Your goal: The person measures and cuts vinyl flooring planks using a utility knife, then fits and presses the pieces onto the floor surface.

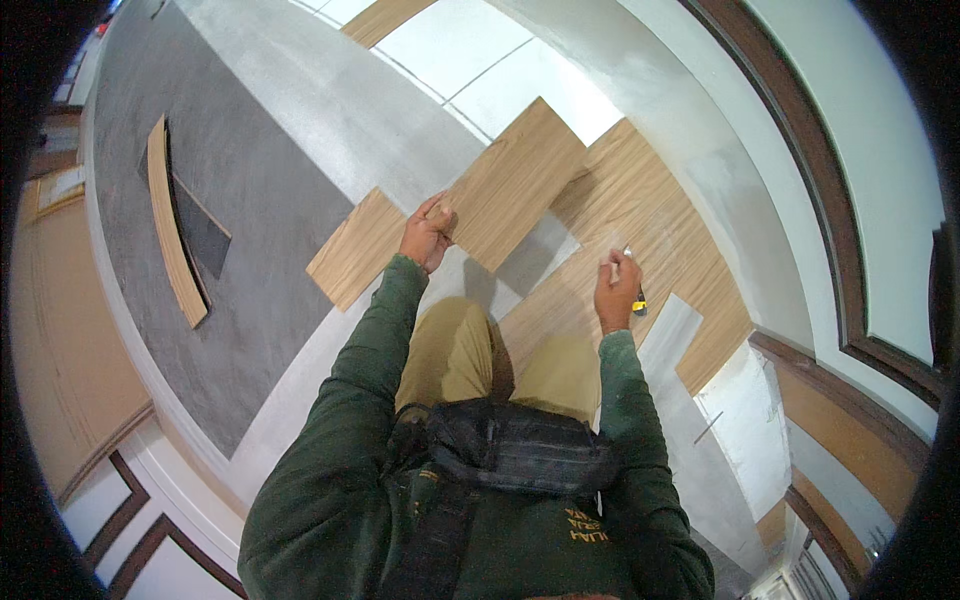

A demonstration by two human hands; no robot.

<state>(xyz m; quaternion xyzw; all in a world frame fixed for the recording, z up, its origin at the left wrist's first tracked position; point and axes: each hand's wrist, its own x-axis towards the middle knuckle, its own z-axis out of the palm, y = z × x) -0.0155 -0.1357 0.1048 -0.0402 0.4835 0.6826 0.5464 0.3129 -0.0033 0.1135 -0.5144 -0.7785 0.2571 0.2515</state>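
Observation:
My left hand (428,236) is closed on the near left end of a short wood-look flooring plank (522,180), which is raised and casts a shadow below. Beneath my left wrist, a second cut plank piece (357,250) with the same grain lies on the floor. Over the wood-look flooring (660,215) to the right, my right hand (617,290) is closed round a yellow and black utility knife (640,304). Most of the knife is hidden by the fingers, and a pale tip shows above them.
On the dark grey floor (240,330) at the left lie a long narrow plank strip (172,220) and a dark offcut (205,235). White tiles (480,50) show at the far side. A pale strip (665,345) rests by my right forearm. A white wall with brown trim (840,210) bounds the right.

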